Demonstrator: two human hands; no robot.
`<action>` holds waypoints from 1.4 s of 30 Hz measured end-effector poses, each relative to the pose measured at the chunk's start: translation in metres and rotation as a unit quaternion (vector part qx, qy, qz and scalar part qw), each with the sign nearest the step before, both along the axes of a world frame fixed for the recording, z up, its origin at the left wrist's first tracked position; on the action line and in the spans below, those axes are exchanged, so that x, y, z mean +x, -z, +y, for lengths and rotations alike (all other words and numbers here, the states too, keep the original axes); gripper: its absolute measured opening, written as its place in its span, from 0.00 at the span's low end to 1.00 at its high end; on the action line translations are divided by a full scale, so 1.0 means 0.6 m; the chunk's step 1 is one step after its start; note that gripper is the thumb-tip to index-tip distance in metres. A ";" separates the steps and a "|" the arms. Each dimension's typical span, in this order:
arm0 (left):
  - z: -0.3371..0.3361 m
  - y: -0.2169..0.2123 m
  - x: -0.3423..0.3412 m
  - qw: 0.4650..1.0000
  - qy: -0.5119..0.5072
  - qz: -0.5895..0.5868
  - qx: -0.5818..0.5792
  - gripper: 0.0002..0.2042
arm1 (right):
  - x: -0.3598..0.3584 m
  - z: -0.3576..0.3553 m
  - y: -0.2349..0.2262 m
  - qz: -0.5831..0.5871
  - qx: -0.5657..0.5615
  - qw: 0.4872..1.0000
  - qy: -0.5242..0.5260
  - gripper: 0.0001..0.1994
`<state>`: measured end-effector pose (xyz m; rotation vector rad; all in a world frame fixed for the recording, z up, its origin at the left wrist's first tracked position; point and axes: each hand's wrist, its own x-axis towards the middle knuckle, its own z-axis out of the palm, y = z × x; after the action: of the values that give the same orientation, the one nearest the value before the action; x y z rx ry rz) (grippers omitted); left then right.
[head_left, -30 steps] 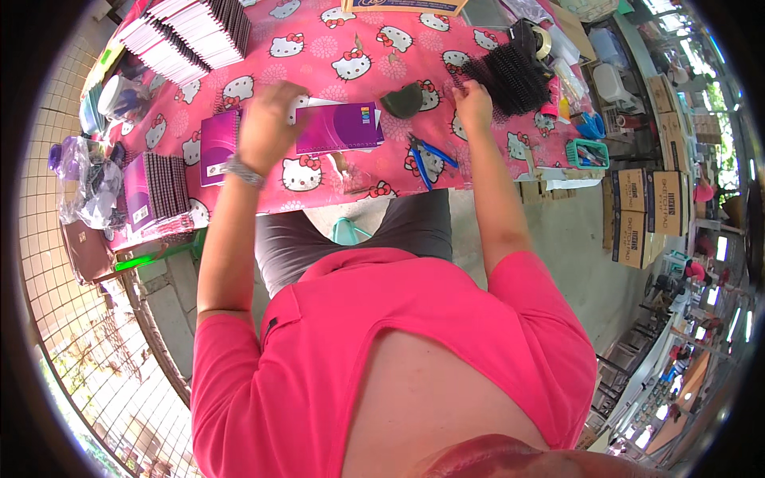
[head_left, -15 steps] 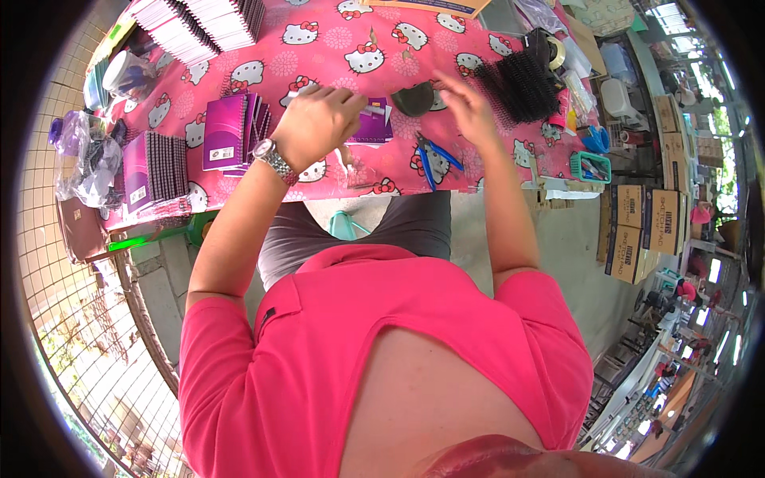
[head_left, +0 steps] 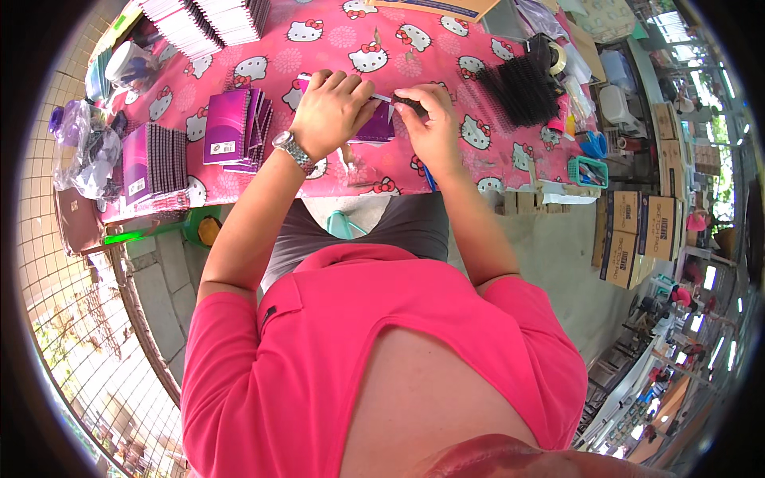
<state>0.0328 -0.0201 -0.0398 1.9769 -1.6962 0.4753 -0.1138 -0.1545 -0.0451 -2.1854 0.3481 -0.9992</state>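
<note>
My left hand (head_left: 333,115), with a watch on its wrist, is closed over a thin white-edged stack of sheets (head_left: 381,98), seen nearly edge-on. A purple notebook (head_left: 374,127) lies beneath it, partly covered by the hand. My right hand (head_left: 432,119) has come to the right end of the sheets, its thumb and forefinger bent together. Something dark (head_left: 409,104) shows at those fingertips; I cannot make out whether they grip it. Below the right hand, only a blue handle (head_left: 431,179) of the pliers is visible.
Purple spiral notebooks (head_left: 227,127) stand left of my hands, with another stack (head_left: 155,163) farther left. Black binding coils (head_left: 518,92) lie at the right. White-edged notebook stacks (head_left: 231,20) stand at the back left. A green basket (head_left: 588,172) sits at the right edge.
My right hand has moved left and closed its fingers near the sheets. It now hides most of the dark rounded piece and the pliers. My left hand has shifted slightly right.
</note>
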 end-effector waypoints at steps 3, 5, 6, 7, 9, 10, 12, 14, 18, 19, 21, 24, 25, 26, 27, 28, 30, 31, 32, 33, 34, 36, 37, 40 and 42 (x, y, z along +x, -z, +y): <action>0.000 -0.001 0.000 1.000 0.001 0.000 0.000 0.09 | -0.001 0.002 0.013 -0.014 -0.069 0.998 -0.003 0.10; 0.000 -0.002 0.000 1.000 0.003 0.002 -0.004 0.09 | -0.005 -0.002 0.017 -0.036 -0.159 0.987 -0.005 0.12; -0.001 -0.003 0.001 1.000 0.004 0.002 -0.001 0.09 | -0.005 -0.006 0.018 -0.043 -0.193 0.980 -0.010 0.13; 0.000 -0.004 0.001 1.000 0.004 0.003 0.002 0.10 | -0.005 -0.009 0.017 -0.050 -0.225 0.973 -0.016 0.14; -0.001 -0.003 -0.001 1.000 0.000 0.006 0.004 0.10 | -0.006 -0.007 0.018 -0.048 -0.171 0.983 -0.038 0.16; -0.002 -0.003 -0.003 1.000 -0.005 0.006 0.002 0.11 | -0.007 -0.002 0.018 -0.040 -0.084 0.994 -0.054 0.17; -0.004 -0.004 -0.007 1.000 -0.012 -0.001 0.008 0.11 | -0.012 0.002 0.016 0.009 0.031 0.997 -0.065 0.17; -0.001 -0.009 -0.018 0.999 -0.017 -0.015 0.029 0.13 | -0.020 0.004 -0.004 0.093 0.091 0.990 -0.056 0.17; 0.002 -0.012 -0.024 0.997 -0.029 -0.018 0.069 0.14 | -0.026 0.005 -0.046 0.166 0.086 0.979 -0.079 0.17; 0.002 -0.013 -0.023 0.997 -0.029 -0.018 0.075 0.14 | -0.025 0.000 -0.045 0.162 0.122 0.974 -0.100 0.17; 0.002 -0.013 -0.022 0.997 -0.027 -0.011 0.071 0.14 | -0.026 -0.006 -0.047 0.165 0.189 0.960 -0.124 0.17; 0.009 -0.006 -0.019 0.998 -0.034 -0.001 0.060 0.13 | -0.011 -0.006 -0.058 0.148 0.338 0.920 -0.136 0.17; 0.009 -0.004 -0.017 0.997 -0.033 -0.007 0.064 0.13 | 0.000 -0.029 -0.033 0.111 0.418 0.892 -0.132 0.16; 0.007 -0.001 -0.015 0.997 -0.031 -0.014 0.067 0.13 | 0.014 -0.061 -0.001 0.072 0.493 0.858 -0.126 0.16; -0.002 -0.002 -0.013 0.997 -0.009 -0.010 0.071 0.13 | 0.015 -0.132 0.052 0.193 0.252 0.946 -0.065 0.20; 0.000 0.003 -0.006 0.997 0.003 -0.004 0.080 0.13 | 0.010 -0.146 0.095 0.213 0.066 0.974 -0.026 0.21; -0.003 0.001 -0.002 0.998 -0.002 0.003 0.058 0.14 | 0.003 -0.162 0.149 0.227 -0.308 0.922 0.060 0.24; -0.003 -0.001 -0.007 0.999 -0.022 0.006 0.030 0.14 | 0.003 -0.168 0.158 0.251 -0.223 0.942 0.014 0.24; 0.005 -0.002 -0.013 0.999 -0.049 0.011 0.004 0.15 | 0.012 -0.156 0.138 0.260 -0.129 0.957 -0.015 0.23; 0.013 -0.004 -0.015 0.995 -0.090 0.030 0.015 0.17 | 0.018 -0.149 0.115 0.268 -0.035 0.962 -0.042 0.22; 0.020 -0.001 -0.011 0.995 -0.090 0.033 0.024 0.17 | 0.022 -0.136 0.079 0.276 0.059 0.957 -0.068 0.21; 0.022 0.009 0.001 0.995 -0.084 0.039 0.037 0.18 | 0.015 -0.123 0.024 0.152 0.406 0.864 -0.256 0.24; 0.022 0.009 0.003 0.996 -0.054 0.071 0.029 0.18 | 0.007 -0.106 -0.012 0.090 0.483 0.795 -0.356 0.24; 0.012 0.003 -0.001 0.997 0.002 0.075 0.007 0.17 | -0.008 -0.116 -0.023 0.182 0.385 0.819 -0.384 0.28; 0.007 0.000 -0.004 0.996 0.003 0.089 0.014 0.18 | -0.012 -0.129 -0.020 0.318 0.227 0.878 -0.277 0.27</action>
<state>0.0303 -0.0158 -0.0400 1.9701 -1.6055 0.2641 -0.1208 -0.2319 -0.0329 -1.9334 0.1959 0.1328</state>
